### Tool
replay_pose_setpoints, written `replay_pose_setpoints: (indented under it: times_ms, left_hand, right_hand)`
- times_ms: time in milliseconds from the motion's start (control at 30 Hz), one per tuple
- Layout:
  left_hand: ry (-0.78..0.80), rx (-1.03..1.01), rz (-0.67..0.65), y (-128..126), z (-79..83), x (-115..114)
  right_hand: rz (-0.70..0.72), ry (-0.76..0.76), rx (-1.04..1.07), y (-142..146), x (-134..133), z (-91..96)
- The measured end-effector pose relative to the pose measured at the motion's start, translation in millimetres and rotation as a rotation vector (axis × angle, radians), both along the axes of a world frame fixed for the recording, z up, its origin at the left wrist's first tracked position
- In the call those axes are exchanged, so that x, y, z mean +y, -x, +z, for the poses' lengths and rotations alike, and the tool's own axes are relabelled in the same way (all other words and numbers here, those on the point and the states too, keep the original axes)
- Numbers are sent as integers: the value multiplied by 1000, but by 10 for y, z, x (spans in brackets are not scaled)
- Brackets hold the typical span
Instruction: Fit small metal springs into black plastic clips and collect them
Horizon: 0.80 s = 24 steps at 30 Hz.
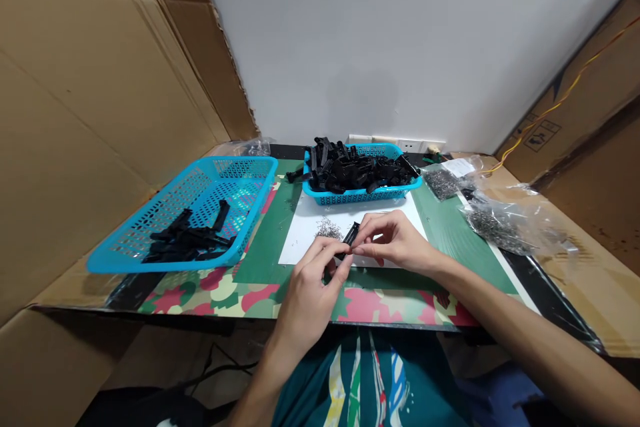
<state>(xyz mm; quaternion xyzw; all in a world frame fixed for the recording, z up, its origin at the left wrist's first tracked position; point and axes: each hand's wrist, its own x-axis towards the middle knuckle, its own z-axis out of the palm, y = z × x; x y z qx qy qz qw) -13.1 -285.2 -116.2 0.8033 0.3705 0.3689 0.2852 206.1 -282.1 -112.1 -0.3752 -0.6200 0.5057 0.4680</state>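
My left hand [313, 283] and my right hand [393, 240] meet over a white sheet [305, 227] near the table's front edge. Between the fingertips of both sits a small black plastic part [351, 233], tilted, its upper end poking out. Both hands have fingers curled in a pinch on it. A small heap of tiny metal springs [327, 228] lies on the sheet just left of the part. What the fingertips do at the part's lower end is hidden.
A blue basket [210, 173] at left holds several black parts [187, 240]. A second blue basket [360, 197] behind the sheet is piled with black parts. Clear bags of metal bits [493, 223] lie at right. Cardboard walls stand on both sides.
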Motion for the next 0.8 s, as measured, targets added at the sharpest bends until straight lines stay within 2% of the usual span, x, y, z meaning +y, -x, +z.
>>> replay_pose_setpoints:
  times_ms: [233,600,800]
  left_hand:
    - [-2,4,29,-3,-15,-4]
    - [31,51,-5,-15,-35,-9]
    - [29,73,-32,-18,-35,-3]
  right_hand:
    - [-16,16,-107,-13,-11,-10]
    - [-53,-146,-402,-28,-80,190]
    - [-279,-153,-442,-203,10,170]
